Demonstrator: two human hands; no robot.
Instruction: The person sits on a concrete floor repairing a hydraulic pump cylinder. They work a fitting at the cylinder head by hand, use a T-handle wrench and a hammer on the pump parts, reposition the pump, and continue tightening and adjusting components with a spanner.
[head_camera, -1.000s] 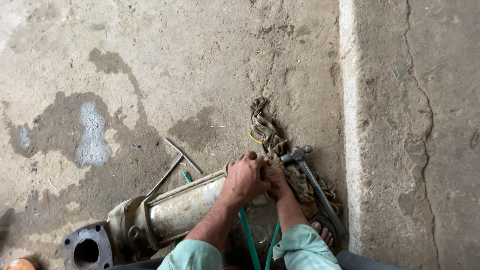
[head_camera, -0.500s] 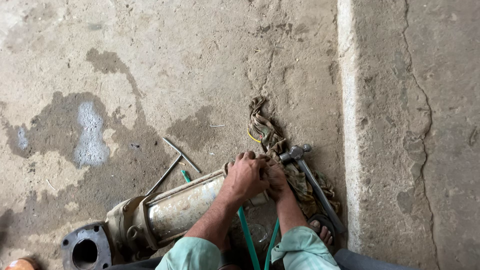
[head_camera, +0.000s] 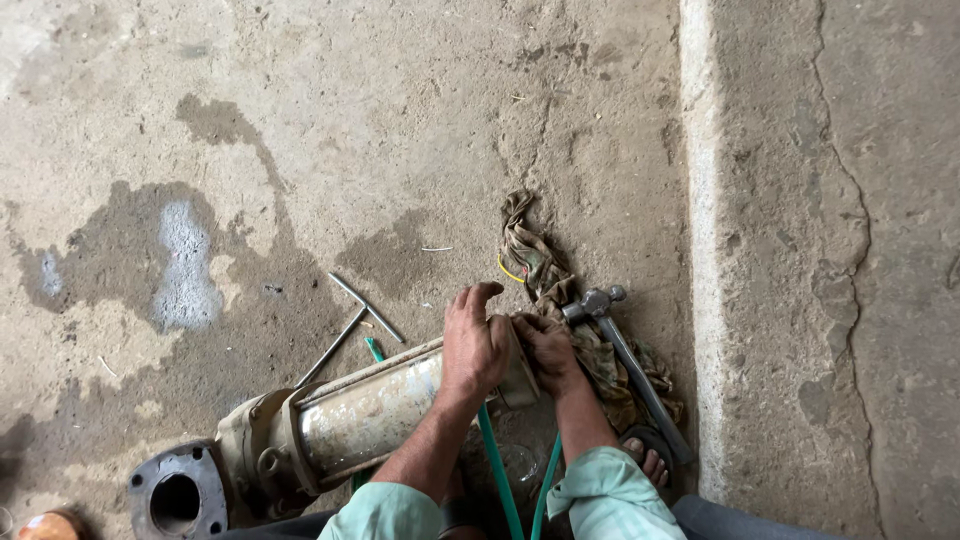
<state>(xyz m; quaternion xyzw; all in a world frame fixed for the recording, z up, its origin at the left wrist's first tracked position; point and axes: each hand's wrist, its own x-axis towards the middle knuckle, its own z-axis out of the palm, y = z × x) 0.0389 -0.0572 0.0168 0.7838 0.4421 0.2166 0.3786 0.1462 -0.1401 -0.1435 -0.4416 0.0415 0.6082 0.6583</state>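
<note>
Gripping the top end of the metal pump cylinder (head_camera: 370, 415) lying on the concrete floor (head_camera: 400, 130), my left hand (head_camera: 475, 345) wraps it; my right hand (head_camera: 545, 350) pinches its rim beside the hammer (head_camera: 625, 360) and rag (head_camera: 535, 260).

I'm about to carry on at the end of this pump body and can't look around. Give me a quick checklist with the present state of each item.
1. Left hand on the pump body: ok, it grips over the top near the end.
2. Right hand at the end of the body: ok, it touches there; what the fingers hold, cannot tell.
3. Hammer within reach: ok, it lies on the rag just right of the right hand.
4. T-handle tool free: ok, it lies on the concrete floor left of the hands.
5. Green hoses clear of the hands: not ok, they run between the forearms.
6. Bare toes clear of the hammer handle: not ok, they sit right beside it.
</note>
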